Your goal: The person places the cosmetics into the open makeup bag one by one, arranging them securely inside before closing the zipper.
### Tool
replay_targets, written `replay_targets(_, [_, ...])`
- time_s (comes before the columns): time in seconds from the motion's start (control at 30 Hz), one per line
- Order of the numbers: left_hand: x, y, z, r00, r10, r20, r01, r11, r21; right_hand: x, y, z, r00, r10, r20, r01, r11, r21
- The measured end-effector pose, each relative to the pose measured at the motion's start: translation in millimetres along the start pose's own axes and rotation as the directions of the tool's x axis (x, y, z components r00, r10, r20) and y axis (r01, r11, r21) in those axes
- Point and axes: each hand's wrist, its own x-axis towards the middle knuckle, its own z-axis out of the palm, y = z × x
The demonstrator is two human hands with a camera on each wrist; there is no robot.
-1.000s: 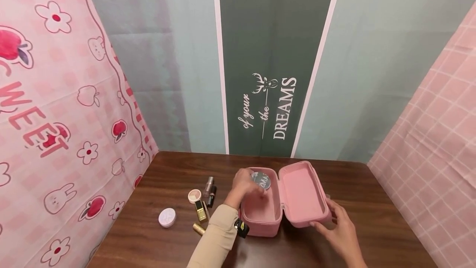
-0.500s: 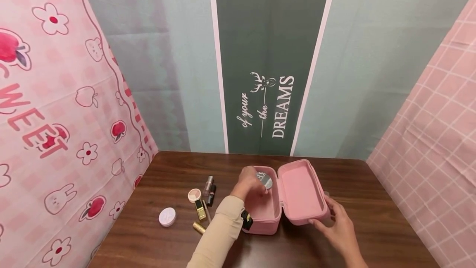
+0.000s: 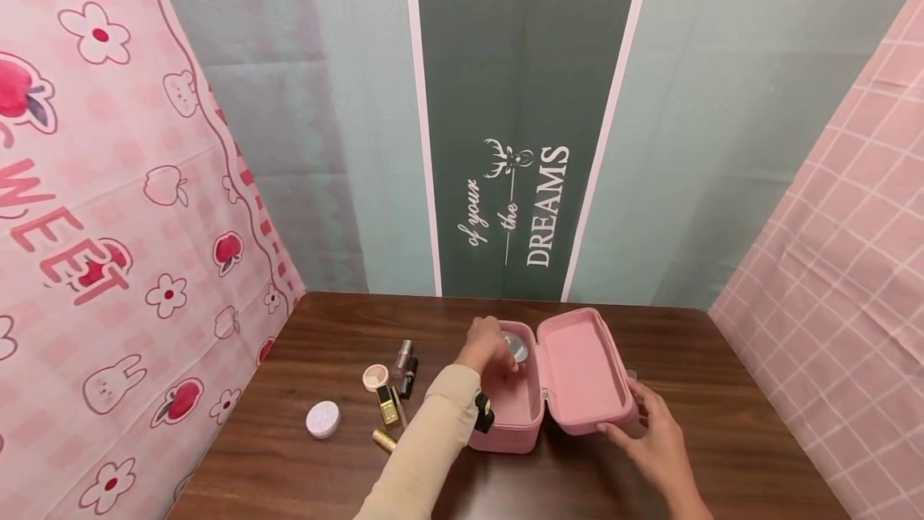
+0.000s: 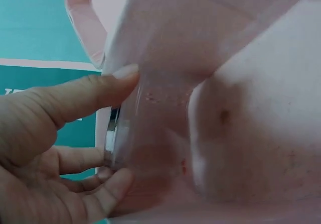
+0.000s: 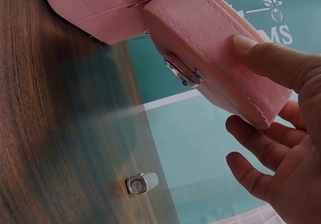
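An unzipped pink makeup case (image 3: 505, 441) stands on the table, its lid (image 3: 585, 367) folded out to the right. Inside the far part of the case, my left hand (image 3: 487, 346) pinches a small round mirror (image 3: 516, 347). The left wrist view shows the thumb on one side and fingers on the other of the mirror's thin edge (image 4: 112, 136), against the case's inner wall. With thumb and fingers, my right hand (image 3: 658, 440) holds the lid's outer right edge. The right wrist view shows the lid's outside (image 5: 210, 58), with a carry handle (image 5: 183, 72).
Left of the case lie a white round compact (image 3: 322, 420), a three-tone round palette (image 3: 375, 378), a gold-and-black lipstick (image 3: 388, 408), a gold tube (image 3: 384, 440) and other slim tubes (image 3: 404, 359). A watch-like item (image 5: 138, 185) sits beyond the lid. Fabric hangs around the table.
My left hand, with the mirror, has shifted slightly farther into the case, and the mirror has turned so that less of its reflected lettering shows. My right hand still holds the lid.
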Motion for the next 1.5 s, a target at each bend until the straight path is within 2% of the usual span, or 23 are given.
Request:
replay_targets(0.17, [4.0, 4.2, -4.5, 0.999, 0.004, 0.032, -0.006, 0.998, 0.064, 0.4, -1.3, 1.3, 1.000, -0.004, 0.004, 0.004, 1.000, -0.005])
replay_targets(0.3, [4.1, 6.9, -7.4, 0.999, -0.007, 0.044, 0.004, 0.997, 0.078, 0.8, -2.9, 2.6, 1.000, -0.013, 0.002, 0.013, 1.000, 0.002])
replay_targets(0.4, [5.0, 6.0, -6.1, 0.999, -0.009, 0.049, 0.003, 0.994, 0.111, 0.8, -3.1, 3.9, 1.000, -0.012, 0.001, 0.012, 1.000, 0.003])
replay_targets(0.5, [7.7, 2.2, -1.5, 0.996, -0.017, 0.090, 0.006, 0.992, 0.125, 0.7, -2.3, 4.9, 1.000, -0.001, 0.002, 0.001, 1.000, 0.001])
replay_targets(0.6, [9.3, -2.4, 1.4, 0.986, -0.041, 0.162, 0.030, 0.997, 0.066, 1.2, -2.3, 5.7, 1.000, 0.008, 0.002, -0.008, 1.000, 0.004])
replay_targets(0.7, [10.9, -6.3, 1.7, 0.976, -0.061, 0.207, 0.061, 0.998, 0.006, 2.2, -2.7, 6.0, 1.000, 0.010, 0.005, -0.010, 1.000, 0.007])
replay_targets(0.87, [11.5, -8.7, -0.7, 0.973, -0.071, 0.220, 0.086, 0.995, -0.057, 2.6, -2.7, 7.0, 1.000, 0.014, 0.002, -0.014, 1.000, 0.010])
replay_targets(0.97, [7.5, -11.0, -3.0, 0.981, -0.017, 0.195, 0.030, 0.997, -0.066, 2.6, -3.8, 8.0, 1.000, 0.013, 0.006, -0.013, 1.000, 0.006])
replay_targets(1.03, [2.6, -13.3, -4.7, 0.985, 0.056, 0.161, -0.045, 0.997, -0.066, 2.8, -4.6, 8.7, 1.000, 0.004, 0.010, -0.004, 1.000, 0.007])
replay_targets(1.17, [-11.3, -15.6, -8.3, 0.973, 0.206, 0.102, -0.198, 0.977, -0.079, 3.5, -4.9, 9.2, 1.000, -0.021, 0.001, 0.021, 1.000, -0.002])
replay_targets(1.23, [-19.4, -14.5, -9.6, 0.963, 0.259, 0.071, -0.259, 0.966, 0.002, 3.3, -4.6, 8.7, 1.000, -0.028, -0.009, 0.028, 1.000, -0.007])
replay_targets(1.3, [-27.9, -12.9, -9.8, 0.956, 0.289, 0.047, -0.293, 0.944, 0.152, 2.2, -4.2, 7.6, 1.000, -0.030, -0.010, 0.029, 0.999, -0.013])
replay_targets(1.4, [-38.5, -12.0, -7.3, 0.951, 0.309, 0.012, -0.291, 0.883, 0.369, -0.3, -3.5, 5.6, 1.000, -0.022, -0.003, 0.022, 1.000, -0.015])
replay_targets(1.47, [-43.0, -12.6, -4.9, 0.951, 0.311, 0.002, -0.279, 0.852, 0.442, -1.2, -3.1, 4.4, 1.000, -0.014, 0.004, 0.014, 1.000, -0.013])
replay_targets(1.5, [-44.3, -13.1, -3.7, 0.951, 0.310, -0.002, -0.276, 0.849, 0.451, -1.3, -3.1, 4.0, 1.000, -0.011, 0.005, 0.011, 1.000, -0.013])
